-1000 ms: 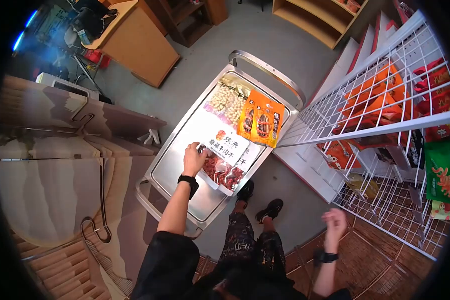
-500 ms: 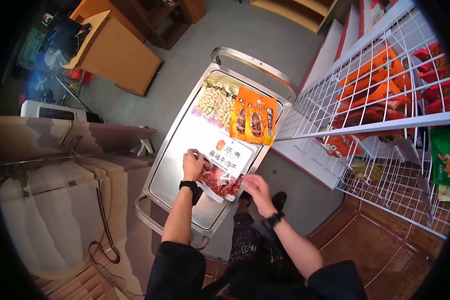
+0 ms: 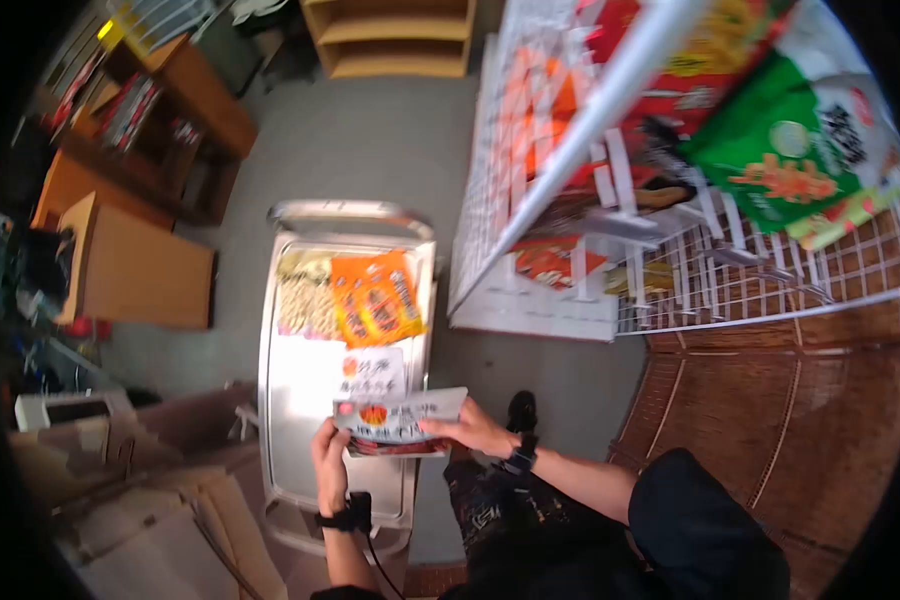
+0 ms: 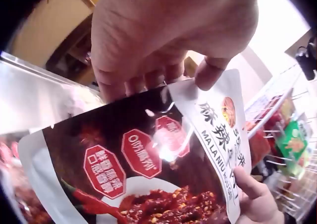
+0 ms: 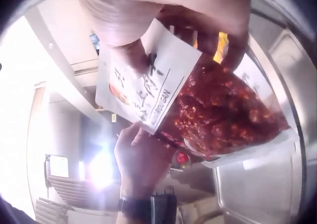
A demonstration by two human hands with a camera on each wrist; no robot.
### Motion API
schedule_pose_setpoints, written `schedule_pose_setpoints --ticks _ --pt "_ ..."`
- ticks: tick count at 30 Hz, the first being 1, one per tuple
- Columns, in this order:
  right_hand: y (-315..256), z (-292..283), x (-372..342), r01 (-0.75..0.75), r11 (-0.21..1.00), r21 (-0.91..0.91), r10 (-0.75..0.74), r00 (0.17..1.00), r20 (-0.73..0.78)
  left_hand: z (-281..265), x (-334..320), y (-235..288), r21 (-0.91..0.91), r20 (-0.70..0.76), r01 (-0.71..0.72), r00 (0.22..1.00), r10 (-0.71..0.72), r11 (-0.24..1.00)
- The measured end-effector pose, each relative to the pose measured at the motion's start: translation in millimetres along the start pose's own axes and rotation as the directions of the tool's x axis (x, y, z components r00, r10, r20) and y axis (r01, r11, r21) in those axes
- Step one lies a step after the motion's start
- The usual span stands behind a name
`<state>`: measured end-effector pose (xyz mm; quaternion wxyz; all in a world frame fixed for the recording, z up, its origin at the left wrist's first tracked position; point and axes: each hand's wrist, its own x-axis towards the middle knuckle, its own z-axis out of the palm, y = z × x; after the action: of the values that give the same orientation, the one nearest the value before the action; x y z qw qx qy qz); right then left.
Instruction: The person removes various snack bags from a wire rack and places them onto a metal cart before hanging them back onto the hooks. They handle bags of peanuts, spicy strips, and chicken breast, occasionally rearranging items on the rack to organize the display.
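Both hands grip one white and dark-red food pouch above the near end of the metal cart. My left hand pinches its left edge, thumb on the printed face. At the opposite edge my right hand holds it, thumb in front. In the left wrist view the pouch shows red octagon labels. In the right wrist view the pouch is tilted. Another white pouch lies on the cart, beside orange pouches and bags of pale nuts.
A white wire rack with hanging snack packets, including a green one, stands on the right. Wooden desks are at the left and a low wooden shelf at the back. Draped fabric lies at the lower left.
The pouch has been lifted off the cart and tilted. My right hand has come in from the right and taken hold of it. The head view has turned toward the rack.
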<state>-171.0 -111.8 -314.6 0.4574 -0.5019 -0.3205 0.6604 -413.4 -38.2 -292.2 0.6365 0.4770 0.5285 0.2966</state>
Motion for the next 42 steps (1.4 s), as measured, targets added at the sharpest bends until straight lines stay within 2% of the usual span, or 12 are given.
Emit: schedule_pose_setpoints --ticks 1,3,4,5,8,13,17,23,28,30,40,42 --pt "-16.7 -16.2 -16.0 0.013 1.000 -0.022 -0.012 0.999 0.044 27.6 -5.6 11.4 -0.025 0.001 -0.045 0.999 0.045 0.999" --pt "-40.6 -45.5 -49.4 0.065 0.998 -0.007 -0.065 0.995 -0.076 72.3 -9.8 10.9 0.011 0.088 -0.055 0.995 0.054 0.998" --pt "-49.5 -61.0 -63.8 0.097 0.993 0.070 -0.084 0.982 -0.171 96.2 -2.6 -2.5 0.095 0.108 -0.248 0.965 0.238 0.964" --pt "-63.2 -75.7 -79.2 0.199 0.978 0.068 -0.172 0.944 -0.282 139.0 -13.7 35.9 -0.114 0.136 -0.092 0.985 0.107 0.989" --pt "-91.1 -133.4 -117.7 0.246 0.967 -0.070 -0.251 0.861 -0.442 221.2 -5.1 47.6 -0.231 0.222 -0.082 0.966 0.135 0.970" --pt "-138.0 -204.8 -145.4 0.369 0.902 -0.225 -0.427 0.681 -0.595 322.9 29.5 72.4 -0.158 0.278 -0.149 0.942 0.188 0.976" --pt "-159.5 -240.9 -139.5 0.381 0.913 -0.147 -0.377 0.649 -0.661 372.2 53.7 95.8 -0.268 0.285 -0.157 0.929 0.234 0.951" --pt "-182.0 -255.9 -132.1 0.522 0.800 -0.296 -0.590 0.596 -0.544 376.9 68.8 110.7 -0.270 0.251 -0.432 0.831 0.496 0.860" --pt "-185.2 -270.1 -125.1 0.468 0.844 -0.262 -0.531 0.664 -0.527 385.0 70.3 120.6 -0.267 0.193 -0.444 0.845 0.499 0.855" --pt "-192.6 -268.5 -123.5 0.503 0.802 -0.322 -0.595 0.626 -0.504 388.0 69.1 122.8 -0.282 0.166 -0.438 0.854 0.493 0.854" --pt "-189.2 -283.4 -110.5 0.505 0.795 -0.337 -0.606 0.633 -0.481 388.8 76.4 118.9 -0.291 0.184 -0.418 0.858 0.479 0.861" --pt "-198.4 -288.1 -104.2 0.406 0.844 -0.351 -0.537 0.623 -0.569 388.9 67.5 119.6 -0.247 0.176 -0.447 0.852 0.493 0.860"
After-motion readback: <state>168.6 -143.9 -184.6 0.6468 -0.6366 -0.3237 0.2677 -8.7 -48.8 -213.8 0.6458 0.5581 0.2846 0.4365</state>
